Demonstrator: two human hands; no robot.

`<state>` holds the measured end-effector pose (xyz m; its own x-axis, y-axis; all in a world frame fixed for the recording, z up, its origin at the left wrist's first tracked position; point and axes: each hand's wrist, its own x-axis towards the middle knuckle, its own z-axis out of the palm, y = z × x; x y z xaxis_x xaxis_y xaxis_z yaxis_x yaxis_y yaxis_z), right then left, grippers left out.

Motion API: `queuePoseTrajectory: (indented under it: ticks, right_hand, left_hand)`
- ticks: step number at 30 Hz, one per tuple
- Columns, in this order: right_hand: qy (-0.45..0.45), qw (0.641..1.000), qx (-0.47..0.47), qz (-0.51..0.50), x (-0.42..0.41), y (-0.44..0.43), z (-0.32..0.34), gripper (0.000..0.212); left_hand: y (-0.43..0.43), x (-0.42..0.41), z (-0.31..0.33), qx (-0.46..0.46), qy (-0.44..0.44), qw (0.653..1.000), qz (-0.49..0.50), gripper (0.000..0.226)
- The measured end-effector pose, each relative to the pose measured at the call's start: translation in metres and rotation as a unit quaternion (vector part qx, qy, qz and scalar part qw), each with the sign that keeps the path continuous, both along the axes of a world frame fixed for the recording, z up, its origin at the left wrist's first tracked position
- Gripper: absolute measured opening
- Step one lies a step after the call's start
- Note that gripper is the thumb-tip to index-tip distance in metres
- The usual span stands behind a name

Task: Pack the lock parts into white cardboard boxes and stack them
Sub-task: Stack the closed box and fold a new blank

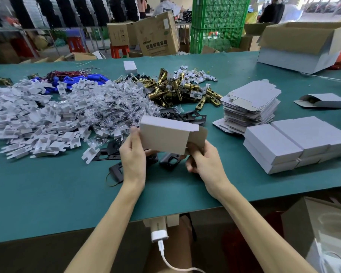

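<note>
Above the green worktop (47, 194), both hands hold one white cardboard box (163, 134). The left hand (133, 154) has its fingers clasped round the closed end, and the right hand (203, 160) pinches the open flap end. Black metal plates (169, 161) lie beneath. White plastic brackets (37, 119) and brass latches (165, 89) are heaped behind. Flat cartons (250, 107) and stacked closed boxes (283, 142) sit to the right.

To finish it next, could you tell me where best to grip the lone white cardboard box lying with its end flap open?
Probably across the long side walls near its right end, from above: the lone white cardboard box lies flat, and its open flap points left, where the walls would likely give.
</note>
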<state>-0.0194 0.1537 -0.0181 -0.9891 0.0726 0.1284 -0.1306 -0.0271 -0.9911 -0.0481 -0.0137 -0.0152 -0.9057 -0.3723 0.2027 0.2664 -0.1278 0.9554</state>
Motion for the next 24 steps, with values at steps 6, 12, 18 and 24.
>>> queuePoseTrajectory:
  ticks: [6, 12, 18, 24]
  right_hand:
    - [-0.014, 0.997, -0.067, -0.042, -0.002, 0.002, 0.000, 0.018]
    - [-0.030, 0.984, -0.156, -0.082, -0.005, 0.005, -0.001, 0.010]
    - [-0.039, 0.969, -0.239, -0.043, -0.004, 0.005, 0.006, 0.040]
    - [-0.028, 0.966, -0.256, -0.013, -0.003, 0.005, 0.010, 0.066]
  left_hand:
    - [0.002, 0.004, -0.001, -0.061, 0.036, 0.996, -0.059, 0.054]
    - [0.004, 0.009, 0.004, -0.075, 0.042, 0.991, -0.098, 0.044]
    - [0.003, 0.007, 0.002, -0.074, 0.036, 0.993, -0.087, 0.047]
    - [0.004, 0.006, -0.001, -0.084, 0.063, 0.989, -0.103, 0.024]
